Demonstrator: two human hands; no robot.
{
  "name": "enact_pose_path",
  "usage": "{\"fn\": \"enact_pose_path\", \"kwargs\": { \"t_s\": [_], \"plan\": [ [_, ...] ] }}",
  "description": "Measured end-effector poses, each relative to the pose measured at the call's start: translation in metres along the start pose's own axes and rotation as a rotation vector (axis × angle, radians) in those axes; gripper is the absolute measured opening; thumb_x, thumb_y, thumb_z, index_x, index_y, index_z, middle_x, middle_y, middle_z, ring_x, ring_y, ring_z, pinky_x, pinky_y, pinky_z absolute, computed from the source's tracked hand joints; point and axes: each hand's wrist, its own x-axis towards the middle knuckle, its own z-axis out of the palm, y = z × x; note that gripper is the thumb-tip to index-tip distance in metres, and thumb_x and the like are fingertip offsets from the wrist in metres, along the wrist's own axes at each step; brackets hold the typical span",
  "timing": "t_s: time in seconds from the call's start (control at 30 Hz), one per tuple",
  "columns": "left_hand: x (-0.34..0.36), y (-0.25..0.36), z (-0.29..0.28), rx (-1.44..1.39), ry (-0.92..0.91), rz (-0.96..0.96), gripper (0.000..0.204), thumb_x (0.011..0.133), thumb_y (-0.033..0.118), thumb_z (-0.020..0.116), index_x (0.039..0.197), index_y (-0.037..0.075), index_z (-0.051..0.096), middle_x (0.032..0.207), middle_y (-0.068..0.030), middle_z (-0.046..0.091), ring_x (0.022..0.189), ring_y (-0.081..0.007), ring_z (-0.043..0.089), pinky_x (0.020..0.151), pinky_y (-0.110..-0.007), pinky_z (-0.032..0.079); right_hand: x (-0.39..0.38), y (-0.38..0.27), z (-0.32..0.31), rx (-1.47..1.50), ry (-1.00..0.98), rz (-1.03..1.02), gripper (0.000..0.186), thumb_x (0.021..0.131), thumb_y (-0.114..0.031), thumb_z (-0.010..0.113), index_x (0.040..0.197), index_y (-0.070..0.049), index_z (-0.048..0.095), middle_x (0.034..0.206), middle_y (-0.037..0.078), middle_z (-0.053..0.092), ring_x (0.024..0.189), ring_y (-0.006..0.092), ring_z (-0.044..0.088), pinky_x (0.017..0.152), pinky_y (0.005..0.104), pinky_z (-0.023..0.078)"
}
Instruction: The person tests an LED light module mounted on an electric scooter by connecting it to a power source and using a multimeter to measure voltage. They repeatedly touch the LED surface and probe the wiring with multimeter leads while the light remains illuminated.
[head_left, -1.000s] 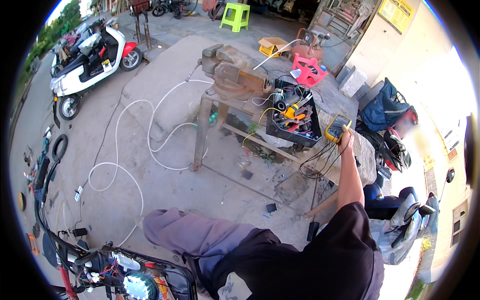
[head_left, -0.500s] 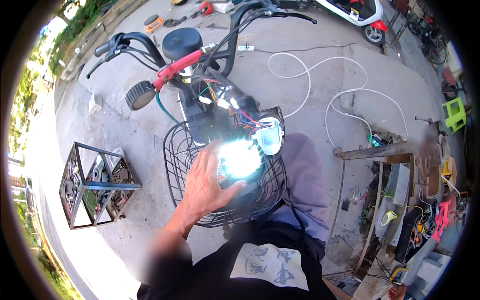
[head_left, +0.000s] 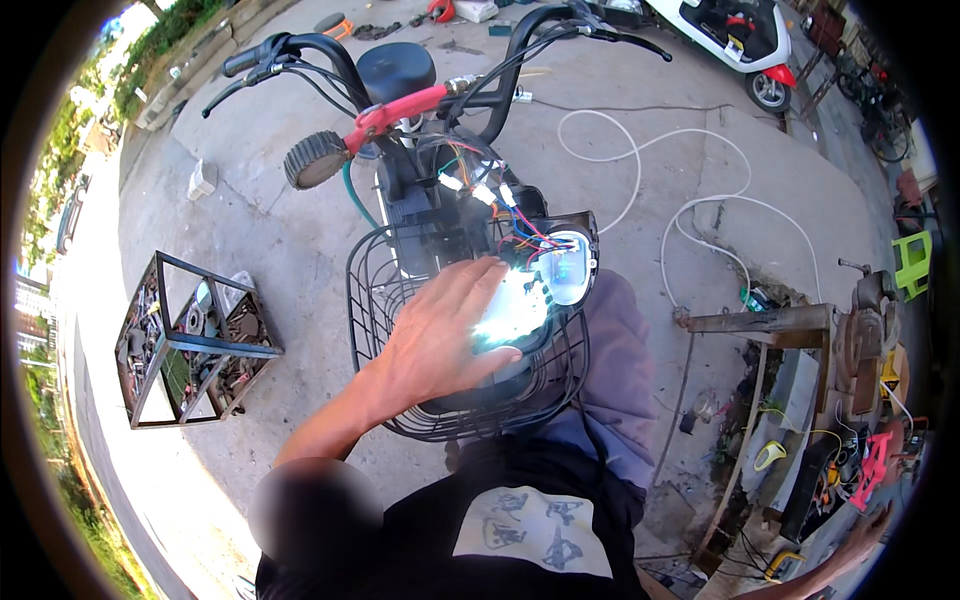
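My left hand (head_left: 440, 335) grips the side of a lit headlight (head_left: 512, 310), its fingers along the far side and its thumb on the near side. Glare hides the lamp's face and much of its outline. Beside it, a pale gauge housing (head_left: 567, 270) has coloured wires (head_left: 525, 237) running into it from white connectors (head_left: 484, 194). Both sit over the black wire basket (head_left: 368, 340) of a scooter with black handlebars (head_left: 520, 50). Far to the right, my right hand (head_left: 868, 535) reaches over the cluttered bench, fingers stretched out near a pink-red tool (head_left: 873, 470).
A red-handled tool with a ridged black round end (head_left: 316, 160) lies across the steering stem. A metal frame bin (head_left: 190, 345) of parts stands left. A white hose (head_left: 690, 200) loops over the concrete. A vise (head_left: 868, 325) and a metal-edged bench (head_left: 760, 322) stand right; a white scooter (head_left: 735, 35) is behind.
The view has shifted, so the scooter appears further right. My left hand stays at the headlight. My right arm now reaches further into view over the bench at the right.
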Motion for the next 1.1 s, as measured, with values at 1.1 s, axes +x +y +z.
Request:
{"fn": "enact_pose_path", "kwargs": {
  "t_s": [1.1],
  "plan": [
    [0.006,-0.040,0.017,-1.078,0.179,-0.308,0.036,0.119,0.032,0.064,0.137,0.001,0.060,0.152,-0.0230,0.072,0.128,-0.0243,0.072,0.114,-0.042,0.057,-0.287,-0.611,0.062,1.626,-0.834,-0.433,0.054,0.100,0.004,0.079,0.153,0.003,0.068,0.147,0.025,0.071,0.131,0.0422,0.073,0.113,0.0479,0.059]
  ]
}}
